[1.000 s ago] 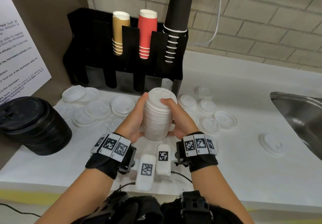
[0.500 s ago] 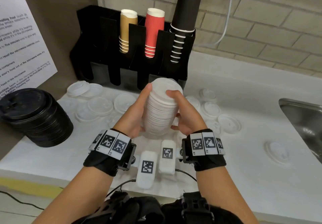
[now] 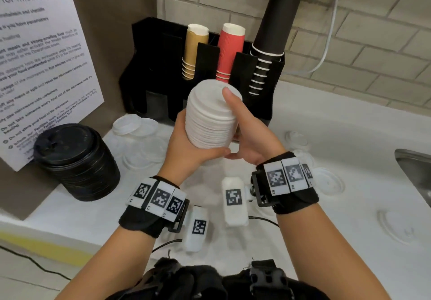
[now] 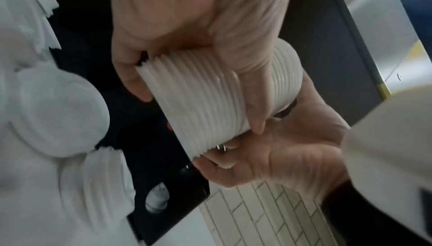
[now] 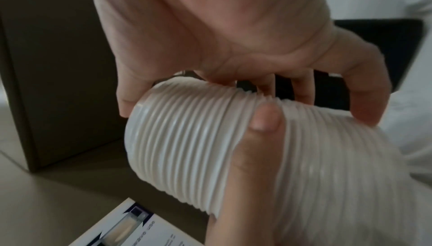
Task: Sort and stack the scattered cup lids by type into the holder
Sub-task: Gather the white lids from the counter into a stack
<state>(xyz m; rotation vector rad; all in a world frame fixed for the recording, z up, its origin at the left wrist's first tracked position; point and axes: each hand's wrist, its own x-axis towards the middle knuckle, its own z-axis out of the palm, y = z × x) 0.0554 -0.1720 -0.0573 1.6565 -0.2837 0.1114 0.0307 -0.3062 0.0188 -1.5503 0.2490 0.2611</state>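
Note:
A tall stack of white lids (image 3: 211,115) (image 4: 210,106) (image 5: 210,148) is held in the air between both hands, in front of the black holder (image 3: 154,71). My left hand (image 3: 184,145) grips its left side and underside, thumb along the bottom. My right hand (image 3: 242,124) wraps the right side with the thumb over the top lid. The holder carries tan (image 3: 194,52), red (image 3: 229,52) and black cups (image 3: 271,38). Loose clear and white lids (image 3: 135,124) lie on the white counter (image 3: 349,136) around the holder. A stack of black lids (image 3: 77,162) stands at the left.
A steel sink (image 3: 417,173) cuts into the counter at the right edge. A printed notice (image 3: 39,66) leans against the brown wall on the left. More single lids (image 3: 401,225) lie at the right near the sink. A white cable (image 3: 326,43) hangs on the brick wall.
Both hands have lifted the white lid stack off the counter and carried it up and toward the holder. My left thumb now lies under the stack.

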